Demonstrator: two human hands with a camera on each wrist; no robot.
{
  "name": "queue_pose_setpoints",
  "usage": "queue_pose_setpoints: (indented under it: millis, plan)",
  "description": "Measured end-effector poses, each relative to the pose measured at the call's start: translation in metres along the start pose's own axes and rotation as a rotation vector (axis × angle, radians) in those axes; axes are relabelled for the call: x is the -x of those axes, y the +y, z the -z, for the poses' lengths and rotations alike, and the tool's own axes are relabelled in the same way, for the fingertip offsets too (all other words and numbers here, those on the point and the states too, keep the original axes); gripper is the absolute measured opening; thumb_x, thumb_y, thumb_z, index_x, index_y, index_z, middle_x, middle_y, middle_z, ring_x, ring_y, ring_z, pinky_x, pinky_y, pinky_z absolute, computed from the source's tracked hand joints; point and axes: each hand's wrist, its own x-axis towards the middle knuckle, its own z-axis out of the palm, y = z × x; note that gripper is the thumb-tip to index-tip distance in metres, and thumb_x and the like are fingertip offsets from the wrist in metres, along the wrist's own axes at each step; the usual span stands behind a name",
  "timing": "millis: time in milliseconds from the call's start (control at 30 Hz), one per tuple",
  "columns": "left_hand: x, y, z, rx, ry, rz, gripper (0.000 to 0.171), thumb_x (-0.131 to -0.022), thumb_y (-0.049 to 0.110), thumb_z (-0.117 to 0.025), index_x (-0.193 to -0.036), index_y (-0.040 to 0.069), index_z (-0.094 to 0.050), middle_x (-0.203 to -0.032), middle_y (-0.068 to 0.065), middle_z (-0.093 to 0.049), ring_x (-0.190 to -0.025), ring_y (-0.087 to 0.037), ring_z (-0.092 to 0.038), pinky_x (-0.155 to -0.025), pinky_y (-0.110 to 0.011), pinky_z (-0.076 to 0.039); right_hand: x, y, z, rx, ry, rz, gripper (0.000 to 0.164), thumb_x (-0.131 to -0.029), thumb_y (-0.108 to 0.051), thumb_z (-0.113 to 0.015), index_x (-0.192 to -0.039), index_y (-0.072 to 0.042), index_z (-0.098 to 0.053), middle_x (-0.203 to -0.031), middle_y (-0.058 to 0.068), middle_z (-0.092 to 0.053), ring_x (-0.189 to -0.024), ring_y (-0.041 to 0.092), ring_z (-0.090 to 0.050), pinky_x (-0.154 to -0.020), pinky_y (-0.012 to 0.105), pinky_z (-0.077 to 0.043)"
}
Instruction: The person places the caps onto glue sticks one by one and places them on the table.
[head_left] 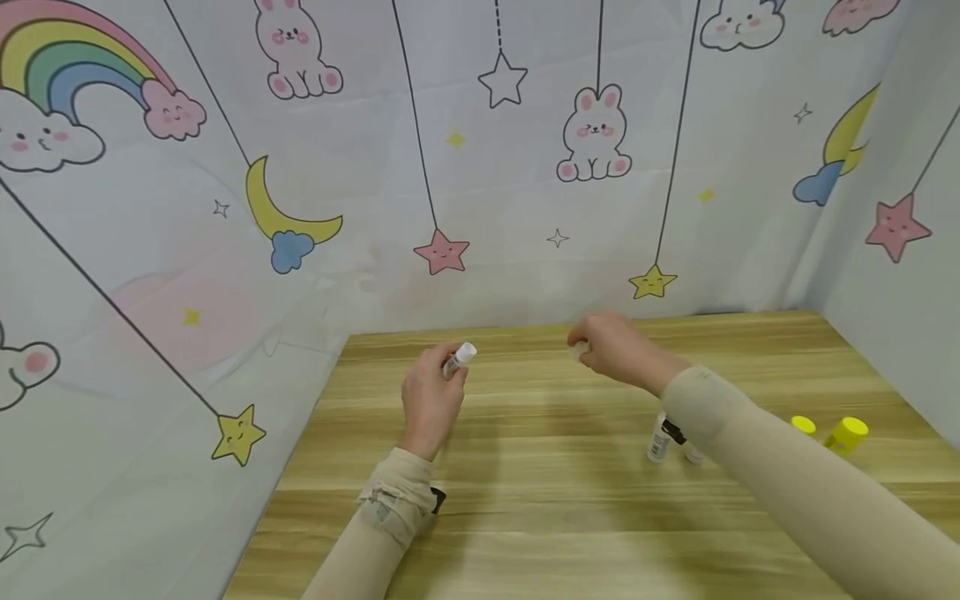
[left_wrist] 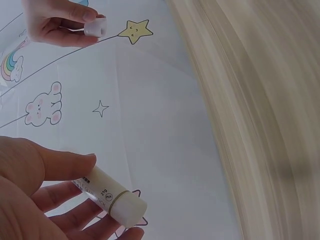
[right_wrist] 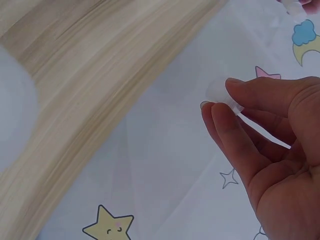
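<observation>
My left hand (head_left: 433, 404) holds a white glue stick (left_wrist: 107, 194) above the left part of the table, thumb on one side and fingers curled round the other. Printed text and "21g" show on its barrel, and its white end points away from the palm. To the right and apart from it, my right hand (head_left: 621, 352) pinches a small white cap (right_wrist: 217, 92) between thumb and fingertips. The left wrist view shows that cap's hollow side too. In the head view the fingers mostly hide the cap.
On the table (head_left: 540, 517), a white tube (head_left: 657, 442) stands beside my right forearm, with another white piece (head_left: 693, 456) partly hidden. Two yellow-topped items, one a yellow cylinder (head_left: 849, 435), stand farther right. A printed white cloth (head_left: 510, 192) hangs behind the table and along its sides.
</observation>
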Motion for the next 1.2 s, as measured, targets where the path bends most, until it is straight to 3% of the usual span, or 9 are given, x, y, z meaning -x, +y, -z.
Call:
queue_pose_setpoints:
  millis: [267, 567, 1200]
  plan:
    - [0.001, 0.005, -0.004, 0.001, 0.000, -0.021, 0.029, -0.085, 0.007, -0.082, -0.112, 0.011, -0.075, -0.100, -0.008, -0.070, -0.090, -0.027, -0.068, -0.078, -0.048, -0.055, 0.010, -0.008, 0.007, -0.015, 0.038, -0.017, 0.029, -0.086, 0.004, -0.069, -0.114, -0.004, -0.075, -0.109, 0.011, -0.072, -0.093, 0.023, -0.069, -0.075, 0.038, -0.057]
    - [0.003, 0.010, -0.009, 0.008, 0.003, -0.072, 0.028, -0.083, 0.005, -0.083, -0.109, 0.011, -0.075, -0.100, -0.007, -0.070, -0.090, -0.027, -0.069, -0.077, -0.047, -0.055, 0.019, -0.017, 0.006, -0.025, 0.100, -0.001, 0.028, -0.086, 0.000, -0.075, -0.113, -0.007, -0.076, -0.106, 0.008, -0.070, -0.090, 0.021, -0.069, -0.073, 0.036, -0.058]
    - [0.013, 0.027, -0.015, 0.002, -0.026, -0.142, 0.031, -0.080, 0.005, -0.085, -0.110, 0.009, -0.076, -0.098, -0.008, -0.072, -0.086, -0.025, -0.070, -0.073, -0.044, -0.056, 0.026, -0.036, 0.002, -0.115, 0.199, 0.021, 0.024, -0.086, -0.003, -0.075, -0.110, -0.010, -0.078, -0.104, 0.002, -0.071, -0.087, 0.016, -0.070, -0.071, 0.032, -0.058]
